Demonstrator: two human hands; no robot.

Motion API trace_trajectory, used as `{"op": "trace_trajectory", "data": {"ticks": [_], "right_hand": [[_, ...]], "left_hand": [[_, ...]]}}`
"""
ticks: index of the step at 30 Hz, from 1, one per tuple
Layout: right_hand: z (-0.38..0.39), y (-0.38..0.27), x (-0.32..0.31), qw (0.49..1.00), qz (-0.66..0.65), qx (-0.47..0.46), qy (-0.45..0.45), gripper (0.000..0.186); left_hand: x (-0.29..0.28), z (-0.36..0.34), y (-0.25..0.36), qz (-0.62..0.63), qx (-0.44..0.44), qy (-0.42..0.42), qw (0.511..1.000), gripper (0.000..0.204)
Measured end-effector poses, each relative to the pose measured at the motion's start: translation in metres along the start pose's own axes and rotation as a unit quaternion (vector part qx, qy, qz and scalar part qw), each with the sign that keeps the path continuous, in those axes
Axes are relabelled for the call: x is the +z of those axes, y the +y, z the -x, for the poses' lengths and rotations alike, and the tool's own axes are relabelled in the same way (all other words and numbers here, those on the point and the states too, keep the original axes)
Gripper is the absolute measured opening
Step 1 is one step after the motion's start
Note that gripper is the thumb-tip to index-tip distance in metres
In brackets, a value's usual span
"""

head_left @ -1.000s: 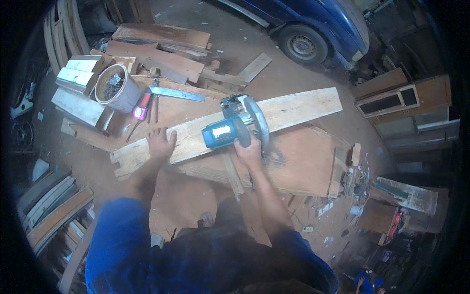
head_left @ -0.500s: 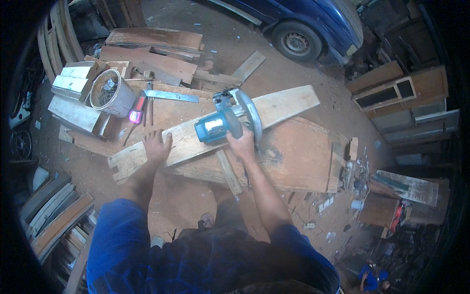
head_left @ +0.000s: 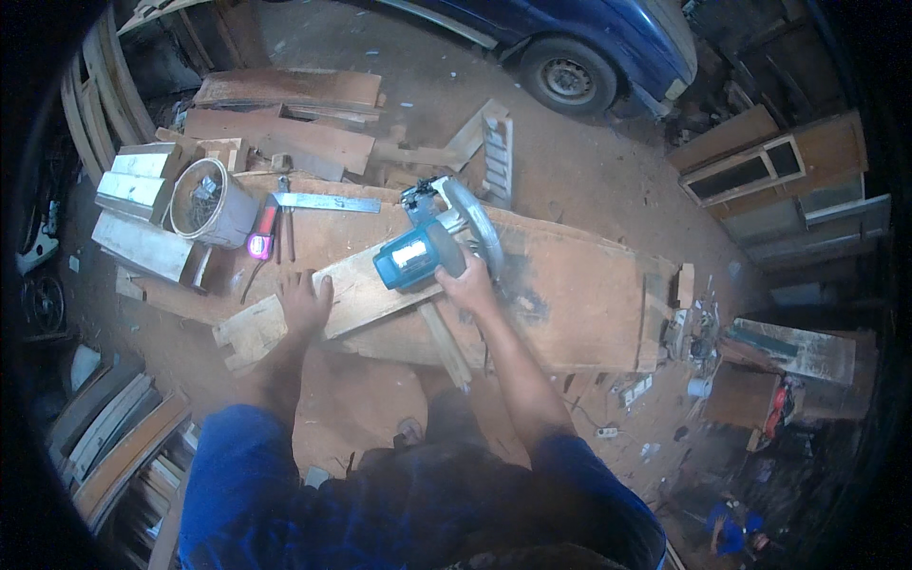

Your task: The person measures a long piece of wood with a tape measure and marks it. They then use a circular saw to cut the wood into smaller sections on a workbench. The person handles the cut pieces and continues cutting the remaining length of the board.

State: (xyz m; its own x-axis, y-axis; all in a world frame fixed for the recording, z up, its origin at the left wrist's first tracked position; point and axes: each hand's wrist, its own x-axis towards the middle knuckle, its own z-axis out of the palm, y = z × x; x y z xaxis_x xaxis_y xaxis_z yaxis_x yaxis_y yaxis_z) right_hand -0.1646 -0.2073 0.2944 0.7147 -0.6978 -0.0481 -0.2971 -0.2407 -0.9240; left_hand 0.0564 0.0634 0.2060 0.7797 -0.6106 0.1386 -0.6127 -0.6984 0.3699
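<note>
My right hand [head_left: 467,283] is closed around the rear handle of a teal circular saw [head_left: 410,255], which rests at the right end of a pale wooden board [head_left: 366,294]. My left hand [head_left: 304,302] lies with fingers spread on the board's left part. The board lies aslant on a worn wooden workbench [head_left: 594,294]. Beyond the bench's far edge, a pale piece of wood [head_left: 498,161] stands tilted. A narrow wood strip [head_left: 445,344] sticks out from under the board toward me.
Left on the bench are a bucket [head_left: 214,204], a try square [head_left: 328,202], a pink tape measure [head_left: 258,245] and pale wood blocks [head_left: 142,237]. Planks [head_left: 290,87] lie behind. A blue vehicle [head_left: 608,38] stands at the back. Lower right, a person [head_left: 733,527] is partly visible.
The board's right part has come off and dropped from the saw's side; a pale piece now shows beyond the bench. Both hands keep their places.
</note>
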Motion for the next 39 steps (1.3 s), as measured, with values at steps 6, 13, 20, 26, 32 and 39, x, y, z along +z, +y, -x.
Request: {"op": "trace_trajectory", "data": {"ticks": [6,13,20,26,32,39], "right_hand": [[-0.002,-0.005,-0.007,1.000,0.009,0.002,-0.028,0.054],[-0.007,-0.022,-0.014,0.997,0.023,0.031,-0.062,0.058],[-0.002,-0.013,-0.012,0.994,0.071,0.071,-0.042,0.043],[0.043,-0.057,-0.055,0.993,0.033,0.110,-0.005,0.045],[0.163,-0.087,-0.140,0.978,0.161,0.133,-0.004,0.030],[0.268,-0.071,-0.173,0.956,0.132,0.237,0.115,0.032]], "left_hand": [[-0.011,-0.007,0.010,0.015,-0.040,-0.061,0.997,0.042],[-0.011,-0.010,0.006,0.010,-0.047,-0.076,0.996,0.044],[-0.006,-0.011,0.007,0.008,-0.022,-0.059,0.998,0.045],[-0.001,-0.009,-0.007,-0.015,-0.004,-0.036,0.999,0.047],[-0.003,0.000,-0.005,-0.035,0.058,-0.117,0.991,0.098],[-0.034,-0.017,0.079,-0.118,0.144,-0.290,0.939,0.146]]}}
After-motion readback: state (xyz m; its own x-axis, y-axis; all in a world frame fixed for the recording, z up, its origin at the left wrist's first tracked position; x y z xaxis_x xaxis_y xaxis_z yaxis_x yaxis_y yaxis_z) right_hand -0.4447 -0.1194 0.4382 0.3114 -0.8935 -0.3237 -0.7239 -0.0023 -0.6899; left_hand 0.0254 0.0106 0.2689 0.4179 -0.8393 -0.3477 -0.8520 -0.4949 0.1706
